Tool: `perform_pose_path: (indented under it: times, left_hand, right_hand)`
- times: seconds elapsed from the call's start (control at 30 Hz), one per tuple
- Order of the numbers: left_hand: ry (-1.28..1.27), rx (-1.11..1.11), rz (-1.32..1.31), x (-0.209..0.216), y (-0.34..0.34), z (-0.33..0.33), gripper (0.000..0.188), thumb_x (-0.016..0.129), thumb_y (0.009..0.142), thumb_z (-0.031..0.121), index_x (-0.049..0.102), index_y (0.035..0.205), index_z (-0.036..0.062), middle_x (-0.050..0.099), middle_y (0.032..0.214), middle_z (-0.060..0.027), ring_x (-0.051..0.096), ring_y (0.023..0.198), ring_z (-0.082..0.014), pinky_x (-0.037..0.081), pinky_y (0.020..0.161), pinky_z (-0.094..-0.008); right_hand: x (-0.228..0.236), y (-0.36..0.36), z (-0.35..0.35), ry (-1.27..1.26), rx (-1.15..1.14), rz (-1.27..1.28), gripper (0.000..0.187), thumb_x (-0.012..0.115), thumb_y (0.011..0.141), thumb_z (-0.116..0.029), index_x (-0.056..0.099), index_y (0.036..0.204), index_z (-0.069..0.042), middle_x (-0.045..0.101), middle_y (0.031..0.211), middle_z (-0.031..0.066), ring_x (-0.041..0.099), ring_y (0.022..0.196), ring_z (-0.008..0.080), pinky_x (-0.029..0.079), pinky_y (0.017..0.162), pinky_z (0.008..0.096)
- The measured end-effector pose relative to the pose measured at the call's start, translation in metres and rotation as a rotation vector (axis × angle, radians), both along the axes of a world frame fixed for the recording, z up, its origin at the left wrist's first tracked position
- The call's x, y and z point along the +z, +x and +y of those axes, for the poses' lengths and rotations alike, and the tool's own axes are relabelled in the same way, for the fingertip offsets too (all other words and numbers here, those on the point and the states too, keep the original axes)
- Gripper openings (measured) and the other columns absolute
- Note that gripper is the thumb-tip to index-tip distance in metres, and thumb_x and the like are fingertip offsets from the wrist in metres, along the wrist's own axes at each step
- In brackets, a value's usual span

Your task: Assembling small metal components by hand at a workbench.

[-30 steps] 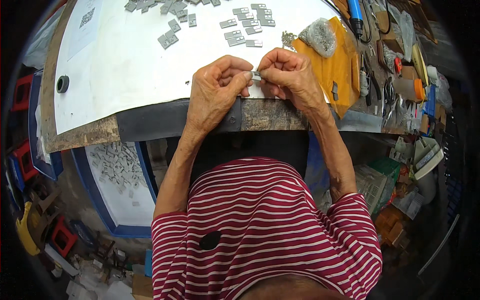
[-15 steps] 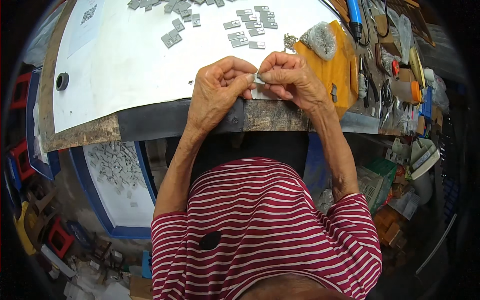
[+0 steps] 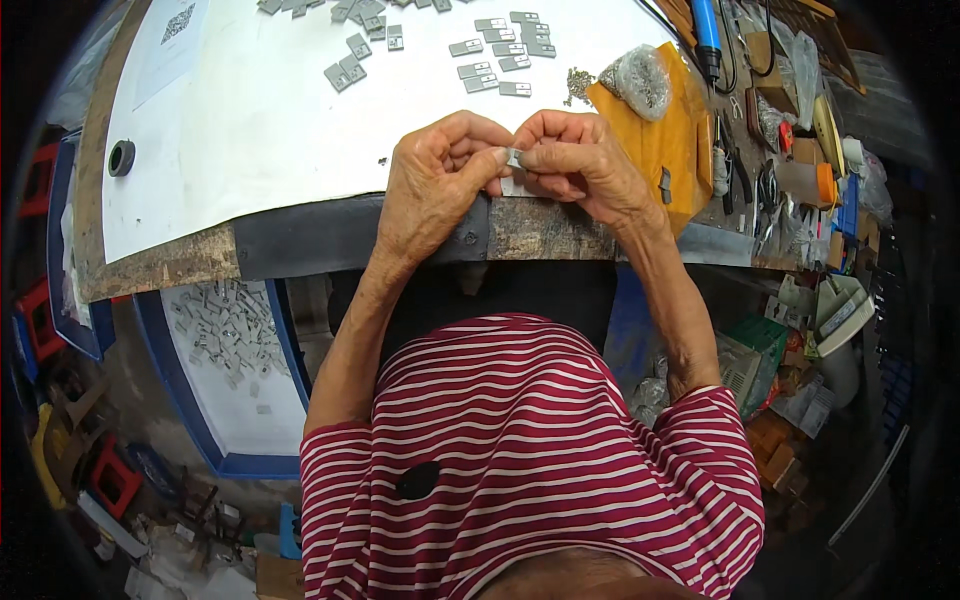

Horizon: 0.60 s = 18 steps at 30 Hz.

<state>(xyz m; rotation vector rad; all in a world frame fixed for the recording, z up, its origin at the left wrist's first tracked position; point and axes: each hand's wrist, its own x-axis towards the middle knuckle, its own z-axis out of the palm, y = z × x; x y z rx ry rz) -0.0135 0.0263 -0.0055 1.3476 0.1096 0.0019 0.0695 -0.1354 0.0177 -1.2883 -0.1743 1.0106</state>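
Observation:
Over the near edge of the white sheet, a small grey metal piece (image 3: 514, 158) is pinched between my two hands. My left hand (image 3: 432, 180) grips one end with thumb and forefinger, its other fingers curled in. From the other side my right hand (image 3: 590, 162) closes its thumb and forefinger on the piece, covering part of it. Beyond the hands lie several flat grey pieces (image 3: 515, 62) with light ends, set in loose rows. Near them is a small heap of tiny metal parts (image 3: 578, 84).
A clear bag of small parts (image 3: 640, 82) rests on a yellow envelope (image 3: 655, 150). Pliers and other tools crowd the right side. More grey pieces (image 3: 357, 45) lie farther off; a black ring (image 3: 122, 158) sits at left. Below, a blue-rimmed tray (image 3: 235, 462) holds many pieces.
My right fingers have shifted slightly around the grey piece, and more of its surface shows. Both hands stay in nearly the same place.

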Motion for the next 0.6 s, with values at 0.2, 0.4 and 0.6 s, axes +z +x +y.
perform_pose_path:
  times: [0.2, 0.4, 0.6]
  left_hand:
    - [-0.052, -0.003, 0.018, 0.0, 0.002, 0.0, 0.015, 0.057, 0.083, 0.007, 0.06, 0.094, -0.0029, 0.062, 0.069, -0.0064, 0.059, 0.059, -0.008, 0.049, 0.054, -0.0183]
    - [-0.027, -0.049, 0.023, 0.001, 0.003, 0.003, 0.017, 0.058, 0.083, 0.008, 0.059, 0.095, -0.0037, 0.062, 0.069, -0.007, 0.06, 0.061, -0.0092, 0.05, 0.056, -0.0185]
    - [0.155, -0.054, -0.047, 0.005, 0.001, 0.002, 0.017, 0.061, 0.082, 0.009, 0.061, 0.094, -0.0026, 0.062, 0.068, -0.0062, 0.06, 0.062, -0.0101, 0.05, 0.057, -0.0201]
  right_hand:
    - [-0.001, -0.001, 0.002, -0.004, -0.038, -0.014, 0.009, 0.057, 0.075, 0.0, 0.058, 0.082, 0.005, 0.05, 0.057, 0.0025, 0.037, 0.04, 0.0029, 0.024, 0.034, 0.0167]
    - [-0.001, 0.004, 0.0, -0.016, -0.03, 0.008, 0.008, 0.056, 0.075, -0.002, 0.057, 0.08, 0.005, 0.051, 0.057, 0.0031, 0.035, 0.038, 0.0018, 0.021, 0.033, 0.017]
    - [0.003, 0.007, -0.001, -0.041, -0.009, -0.022, 0.006, 0.057, 0.074, -0.002, 0.058, 0.077, 0.003, 0.05, 0.055, 0.0022, 0.033, 0.037, 0.0014, 0.021, 0.032, 0.0175]
